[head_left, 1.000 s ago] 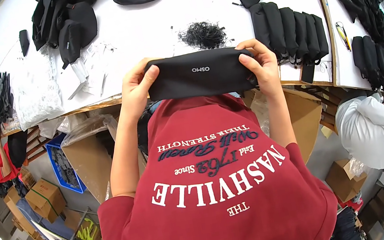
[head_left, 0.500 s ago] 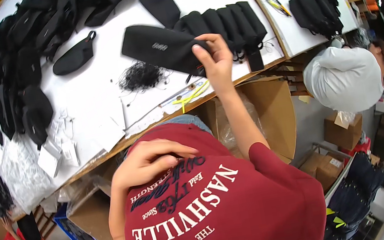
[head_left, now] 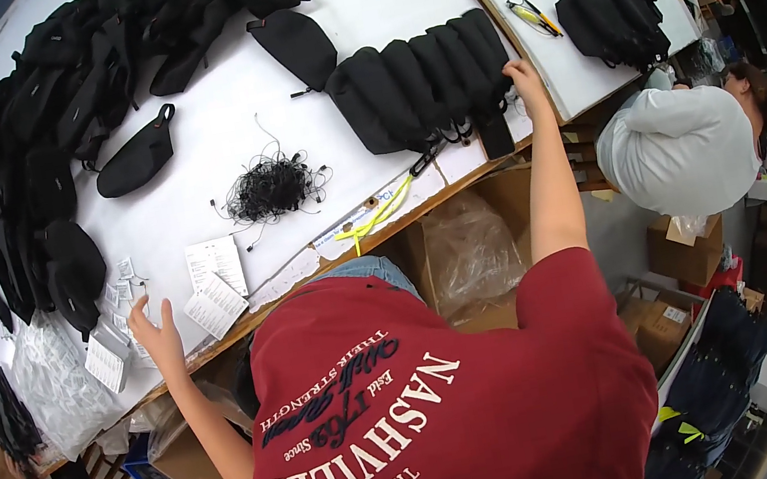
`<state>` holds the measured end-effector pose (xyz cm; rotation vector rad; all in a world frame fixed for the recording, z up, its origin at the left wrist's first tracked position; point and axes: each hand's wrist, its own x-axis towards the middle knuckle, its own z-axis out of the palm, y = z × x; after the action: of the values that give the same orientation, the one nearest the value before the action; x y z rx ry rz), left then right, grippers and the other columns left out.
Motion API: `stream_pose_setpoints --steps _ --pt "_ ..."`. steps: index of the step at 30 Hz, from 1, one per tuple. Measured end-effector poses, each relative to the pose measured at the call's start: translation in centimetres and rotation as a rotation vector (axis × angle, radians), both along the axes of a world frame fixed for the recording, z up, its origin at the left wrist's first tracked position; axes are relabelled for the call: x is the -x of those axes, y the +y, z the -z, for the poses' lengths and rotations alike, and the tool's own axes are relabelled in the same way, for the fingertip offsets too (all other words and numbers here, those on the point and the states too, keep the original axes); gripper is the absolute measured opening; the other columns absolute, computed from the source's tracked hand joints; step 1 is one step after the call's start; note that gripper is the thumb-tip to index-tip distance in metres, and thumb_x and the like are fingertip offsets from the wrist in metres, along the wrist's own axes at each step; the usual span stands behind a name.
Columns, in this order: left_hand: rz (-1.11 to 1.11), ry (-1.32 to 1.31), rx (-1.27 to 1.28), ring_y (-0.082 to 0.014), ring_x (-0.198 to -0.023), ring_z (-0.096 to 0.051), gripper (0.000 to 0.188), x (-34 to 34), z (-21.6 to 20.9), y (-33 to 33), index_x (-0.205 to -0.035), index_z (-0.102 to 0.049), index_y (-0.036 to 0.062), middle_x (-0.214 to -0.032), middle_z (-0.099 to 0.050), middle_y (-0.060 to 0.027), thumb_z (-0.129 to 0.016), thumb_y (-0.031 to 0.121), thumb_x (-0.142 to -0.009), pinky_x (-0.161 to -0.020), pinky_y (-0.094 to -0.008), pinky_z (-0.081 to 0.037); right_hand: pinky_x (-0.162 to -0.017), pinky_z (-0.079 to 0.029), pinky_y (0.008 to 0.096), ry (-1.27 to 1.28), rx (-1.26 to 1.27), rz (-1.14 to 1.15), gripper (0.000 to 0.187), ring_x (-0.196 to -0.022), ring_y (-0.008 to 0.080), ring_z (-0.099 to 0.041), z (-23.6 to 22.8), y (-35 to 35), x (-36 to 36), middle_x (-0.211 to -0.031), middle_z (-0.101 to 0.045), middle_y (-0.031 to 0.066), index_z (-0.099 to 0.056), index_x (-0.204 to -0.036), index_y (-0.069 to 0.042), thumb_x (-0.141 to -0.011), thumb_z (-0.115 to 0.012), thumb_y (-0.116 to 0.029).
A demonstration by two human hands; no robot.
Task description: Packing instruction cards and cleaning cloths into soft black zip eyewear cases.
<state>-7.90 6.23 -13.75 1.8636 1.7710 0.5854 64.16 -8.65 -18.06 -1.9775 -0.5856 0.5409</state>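
At the right end of a row of black pouches point(head_left: 418, 81), my right hand point(head_left: 528, 85) has its fingers bent against the endmost black pouch point(head_left: 479, 51). My left hand point(head_left: 156, 336) is open, fingers apart, above the table's front edge beside small white tags point(head_left: 121, 291) and printed white cards point(head_left: 217, 303). A tangle of thin black cords point(head_left: 269, 190) lies between the two hands. One black pouch point(head_left: 139, 159) lies singly to its upper left, and another point(head_left: 296, 48) touches the row's far left.
A large heap of black pouches point(head_left: 86, 66) covers the table's far left. Yellow strips point(head_left: 375, 216) lie at the front edge. Yellow-handled snippers point(head_left: 534, 16) and more pouches point(head_left: 611, 24) are on the right table. A person in grey point(head_left: 678, 150) sits at the right; a clear plastic-lined carton point(head_left: 472, 255) stands below.
My right hand has let go of the large black pouch, now at the row's left, and moved to the row's right end. My left hand has moved from my chest toward the white tags, opening.
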Motion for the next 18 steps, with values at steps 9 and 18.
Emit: stream_pose_setpoints --steps 9,18 --pt "-0.035 0.476 0.053 -0.0425 -0.119 -0.038 0.085 3.0 7.0 -4.2 -0.126 -0.043 -0.0071 -0.129 -0.039 -0.0297 -0.073 0.049 -0.069 -0.099 -0.0472 -0.032 -0.071 -0.046 0.0284 -0.458 -0.022 0.205 0.023 -0.077 0.0149 -0.058 -0.1 0.9 -1.3 -0.083 -0.064 0.0068 -0.064 -0.086 -0.002 -0.086 -0.062 -0.026" --pt "-0.118 0.339 -0.136 -0.0334 -0.107 -0.047 0.056 -0.2 5.7 -5.7 -0.117 -0.054 -0.0011 -0.112 -0.052 -0.0172 -0.068 0.038 -0.079 -0.092 -0.0422 -0.037 -0.058 -0.046 0.0287 -0.226 -0.032 -0.717 0.010 -0.062 0.0167 -0.058 -3.0 6.5 30.2 -0.070 -0.060 0.0059 -0.063 -0.084 -0.009 -0.076 -0.066 -0.014"
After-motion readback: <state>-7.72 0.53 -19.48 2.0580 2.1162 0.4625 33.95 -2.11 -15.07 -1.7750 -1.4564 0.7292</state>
